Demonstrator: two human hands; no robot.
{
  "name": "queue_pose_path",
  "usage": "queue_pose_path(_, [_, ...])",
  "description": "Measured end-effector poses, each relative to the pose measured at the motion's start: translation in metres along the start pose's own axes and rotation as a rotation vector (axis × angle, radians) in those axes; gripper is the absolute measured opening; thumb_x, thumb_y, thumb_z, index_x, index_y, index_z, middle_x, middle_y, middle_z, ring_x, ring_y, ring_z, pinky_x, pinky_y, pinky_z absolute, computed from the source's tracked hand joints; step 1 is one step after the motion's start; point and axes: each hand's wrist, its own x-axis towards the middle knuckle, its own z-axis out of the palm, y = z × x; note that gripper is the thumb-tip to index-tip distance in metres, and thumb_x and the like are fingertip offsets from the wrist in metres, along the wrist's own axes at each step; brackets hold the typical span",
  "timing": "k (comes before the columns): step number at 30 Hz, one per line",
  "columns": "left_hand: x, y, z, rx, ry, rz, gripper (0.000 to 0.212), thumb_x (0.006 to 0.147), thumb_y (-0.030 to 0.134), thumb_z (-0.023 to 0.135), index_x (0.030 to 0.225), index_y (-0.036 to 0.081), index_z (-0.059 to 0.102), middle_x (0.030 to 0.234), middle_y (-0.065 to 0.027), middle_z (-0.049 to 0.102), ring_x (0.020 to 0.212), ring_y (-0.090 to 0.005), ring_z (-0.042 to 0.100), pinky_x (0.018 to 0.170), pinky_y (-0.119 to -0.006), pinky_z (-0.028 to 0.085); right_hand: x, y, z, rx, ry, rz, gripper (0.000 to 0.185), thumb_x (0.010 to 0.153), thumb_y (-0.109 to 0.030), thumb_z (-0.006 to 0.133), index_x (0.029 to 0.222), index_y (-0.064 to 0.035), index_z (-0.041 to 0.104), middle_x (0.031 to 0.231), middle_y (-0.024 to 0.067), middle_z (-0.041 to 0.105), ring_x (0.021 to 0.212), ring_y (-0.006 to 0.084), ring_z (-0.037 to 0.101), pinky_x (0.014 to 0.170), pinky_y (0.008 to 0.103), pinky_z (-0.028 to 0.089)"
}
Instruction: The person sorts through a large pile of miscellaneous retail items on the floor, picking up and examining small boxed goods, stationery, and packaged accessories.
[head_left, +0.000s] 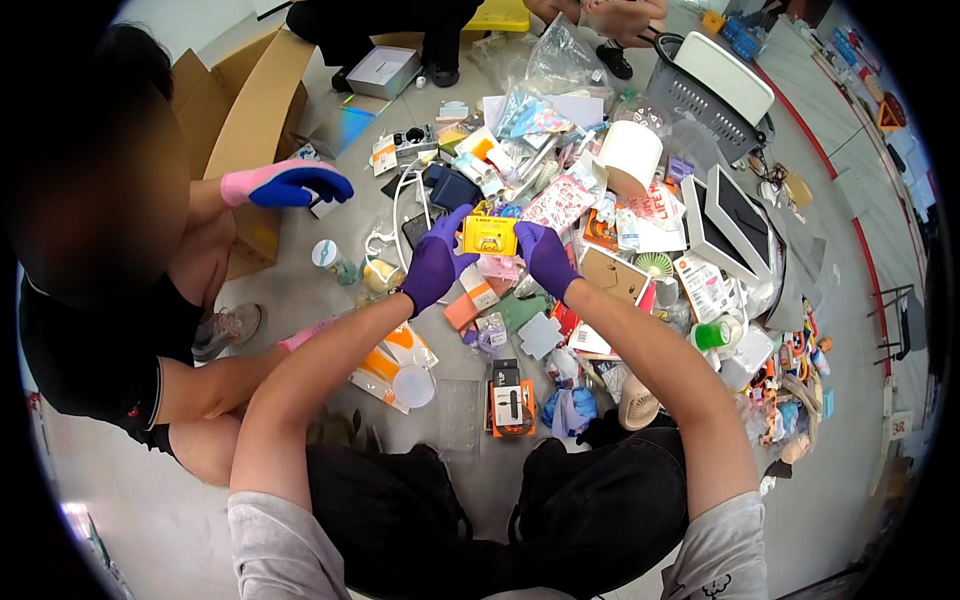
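Both my hands wear purple gloves and hold a small yellow box (490, 235) between them, above a heap of mixed goods. My left hand (439, 259) grips its left end, and my right hand (549, 259) its right end. The box bears printing and a picture on the side facing me. Beneath and around it lie a dark blue case (453, 187), a pink patterned sheet (559, 202) and an orange-and-white box (471, 300). Closer to my feet are a black-and-orange product box (511, 405), a clear plastic tray (460, 416) and a beige handheld fan (638, 403).
A co-worker crouches at the left, one pink-and-blue glove (289, 184) held out beside a large cardboard box (255, 112). Other people are at the far side. A grey laundry basket (694, 97) stands at the back right. White-edged frames (727, 225) lean on the heap's right.
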Motion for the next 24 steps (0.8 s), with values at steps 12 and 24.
queue_pose_path(12, [0.001,-0.007,0.001,0.07,0.064,0.123,0.068,0.075,0.0,0.075,0.137,0.008,0.047,0.119,-0.0202,0.059,0.106,-0.0392,0.059,0.087,-0.043,0.05,-0.006,-0.012,0.0,0.018,-0.032,-0.045,0.036,0.1,-0.026,0.054,0.112,0.0063,0.066,0.086,0.0133,0.071,0.074,0.0162,0.062,0.072,0.0322,0.05])
queue_pose_path(24, [0.0,-0.01,-0.002,0.075,0.048,0.114,0.067,0.075,-0.001,0.074,0.136,0.007,0.048,0.126,-0.0201,0.059,0.112,-0.04,0.057,0.094,-0.044,0.048,-0.012,-0.014,0.003,-0.028,-0.015,-0.08,0.037,0.099,-0.024,0.056,0.118,0.0057,0.064,0.094,0.0184,0.072,0.08,0.0218,0.067,0.077,0.034,0.052])
